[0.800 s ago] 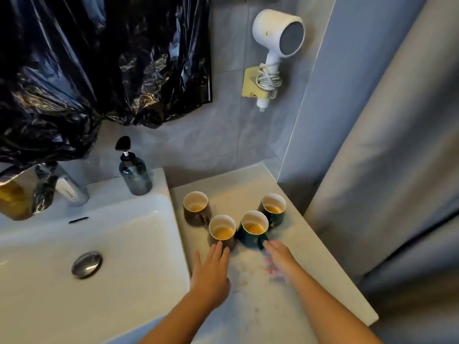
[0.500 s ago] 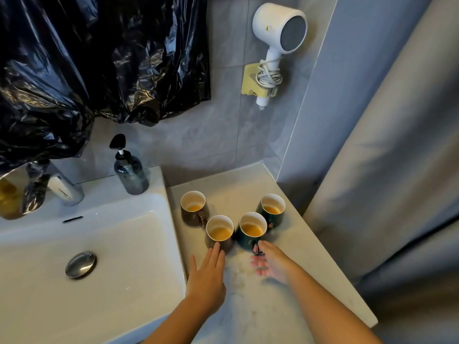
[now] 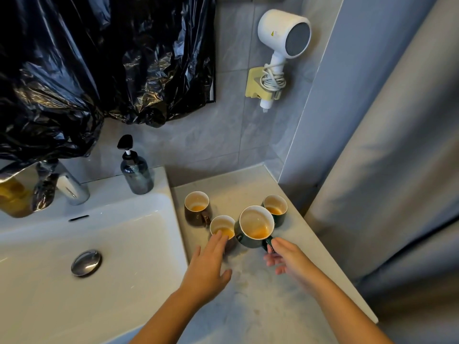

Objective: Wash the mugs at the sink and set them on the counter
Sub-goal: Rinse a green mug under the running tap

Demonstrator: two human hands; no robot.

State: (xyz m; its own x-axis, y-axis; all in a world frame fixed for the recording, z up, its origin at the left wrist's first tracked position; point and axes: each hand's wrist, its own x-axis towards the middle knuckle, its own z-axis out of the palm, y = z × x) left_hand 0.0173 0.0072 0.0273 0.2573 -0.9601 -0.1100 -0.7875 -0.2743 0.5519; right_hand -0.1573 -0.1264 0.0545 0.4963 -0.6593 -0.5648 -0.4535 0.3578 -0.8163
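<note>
White sink (image 3: 99, 244) at left. On counter (image 3: 273, 306), by its left edge: brown mug (image 3: 196, 212); second brown mug (image 3: 222, 227), left hand (image 3: 208, 264) resting straight fingers on its rim. Then green mug (image 3: 255, 227), handle pinched by right hand (image 3: 288, 256). Just behind, near right edge: fourth mug (image 3: 275, 209).

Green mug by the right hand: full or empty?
Nearly empty. The green mug shows bare white inner wall most of the way down, with only a shallow orange-brown pool at the bottom.
</note>
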